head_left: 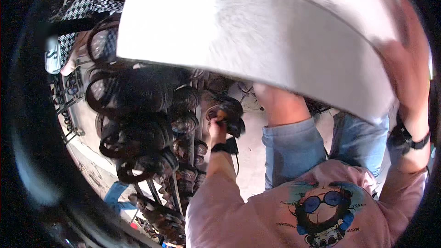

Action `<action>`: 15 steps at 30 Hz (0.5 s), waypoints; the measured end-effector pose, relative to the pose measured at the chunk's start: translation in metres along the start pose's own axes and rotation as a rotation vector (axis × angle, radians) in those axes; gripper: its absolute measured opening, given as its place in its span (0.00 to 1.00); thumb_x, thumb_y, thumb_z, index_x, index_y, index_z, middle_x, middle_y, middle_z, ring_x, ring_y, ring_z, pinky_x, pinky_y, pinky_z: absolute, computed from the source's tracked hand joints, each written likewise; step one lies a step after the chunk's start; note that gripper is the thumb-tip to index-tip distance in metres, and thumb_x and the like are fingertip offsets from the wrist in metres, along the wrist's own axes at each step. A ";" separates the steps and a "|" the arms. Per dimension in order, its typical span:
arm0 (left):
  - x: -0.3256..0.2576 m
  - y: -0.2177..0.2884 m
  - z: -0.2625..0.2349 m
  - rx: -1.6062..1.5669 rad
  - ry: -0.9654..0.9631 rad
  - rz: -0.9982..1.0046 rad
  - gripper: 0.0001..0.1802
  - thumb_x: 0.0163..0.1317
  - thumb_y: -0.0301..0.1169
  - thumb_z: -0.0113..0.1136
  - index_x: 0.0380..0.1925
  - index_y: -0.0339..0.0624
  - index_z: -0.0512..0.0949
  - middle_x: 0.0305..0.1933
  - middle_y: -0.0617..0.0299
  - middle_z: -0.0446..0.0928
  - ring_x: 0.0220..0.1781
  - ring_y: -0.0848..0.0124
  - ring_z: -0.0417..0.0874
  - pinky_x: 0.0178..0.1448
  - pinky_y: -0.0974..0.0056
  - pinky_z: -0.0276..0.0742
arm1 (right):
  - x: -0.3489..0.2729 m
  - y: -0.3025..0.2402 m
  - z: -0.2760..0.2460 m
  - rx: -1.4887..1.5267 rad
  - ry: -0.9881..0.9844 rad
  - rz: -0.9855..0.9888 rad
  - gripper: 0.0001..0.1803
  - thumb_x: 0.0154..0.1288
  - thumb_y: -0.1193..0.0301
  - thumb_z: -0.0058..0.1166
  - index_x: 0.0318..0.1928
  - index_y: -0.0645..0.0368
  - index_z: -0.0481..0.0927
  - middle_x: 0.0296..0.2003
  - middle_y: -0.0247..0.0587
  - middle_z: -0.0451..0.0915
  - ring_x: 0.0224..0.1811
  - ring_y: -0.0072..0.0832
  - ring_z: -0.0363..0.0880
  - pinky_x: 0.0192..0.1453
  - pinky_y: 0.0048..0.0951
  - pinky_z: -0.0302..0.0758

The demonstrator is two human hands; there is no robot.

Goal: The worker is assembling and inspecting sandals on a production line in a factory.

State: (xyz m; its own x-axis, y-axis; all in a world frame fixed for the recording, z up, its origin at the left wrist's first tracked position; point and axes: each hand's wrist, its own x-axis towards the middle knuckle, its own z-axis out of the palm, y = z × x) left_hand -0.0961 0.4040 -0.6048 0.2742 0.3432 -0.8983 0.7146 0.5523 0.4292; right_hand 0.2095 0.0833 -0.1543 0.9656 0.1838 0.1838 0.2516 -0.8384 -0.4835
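My left hand is closed on a dark, glossy shoe beside the rack. A lighter brownish patch shows at the shoe's opening. High on the right, my right hand grips the edge of a large white box-like panel, its fingers blurred and partly hidden. This panel is close to the camera and tilted, with its lower edge running above my knees. It covers much of the upper view, so what lies behind it is hidden.
To the left stands a metal rack with rows of dark shoes. Large dark looped items crowd beside it. Another person's foot appears at upper left, and a blue-clad leg at lower left. Pale floor lies by my knees.
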 end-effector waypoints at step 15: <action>-0.447 0.246 0.216 0.712 -0.092 1.249 0.24 0.62 0.41 0.49 0.42 0.26 0.73 0.32 0.39 0.79 0.34 0.57 0.82 0.38 0.56 0.77 | -0.125 0.061 0.049 -0.106 0.267 -0.273 0.33 0.54 0.53 0.56 0.58 0.57 0.71 0.57 0.53 0.69 0.62 0.47 0.65 0.74 0.46 0.46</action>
State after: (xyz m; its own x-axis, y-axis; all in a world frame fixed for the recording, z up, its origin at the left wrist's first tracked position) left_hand 0.0958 0.2225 -0.1185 0.9693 0.2456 0.0085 0.1364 -0.5664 0.8128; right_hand 0.1077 0.0348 -0.2484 0.8099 0.2789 0.5160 0.4750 -0.8280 -0.2980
